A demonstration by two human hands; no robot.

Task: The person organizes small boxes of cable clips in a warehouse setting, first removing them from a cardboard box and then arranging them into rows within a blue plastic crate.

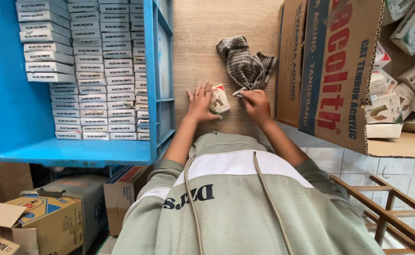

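Blue crate (9, 108) of white boxes (94, 71) at left. Left hand (201, 105), fingers spread, steadied small packet (219, 99) on table (202, 28); right hand (257, 106) pinched something small, perhaps a tag, beside checked cloth (245, 63). Mid-handling; next, firmer grip needed.

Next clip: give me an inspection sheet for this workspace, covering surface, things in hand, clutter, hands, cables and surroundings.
Surface: light wooden tabletop, bare above the cloth.
Things in hand: one small white-and-red box lying on the tabletop between the two hands.
Clutter: crumpled checked cloth just beyond the box.
Hands: left hand spread flat, touching the box's left side; right hand closed at the box's right side, pinching something small at the cloth's edge; what it is cannot be told.
Cables: nothing seen.
Surroundings: blue plastic crate of stacked white boxes on the left; open cardboard carton with more small boxes on the right; cardboard cartons below; wooden rack lower right.
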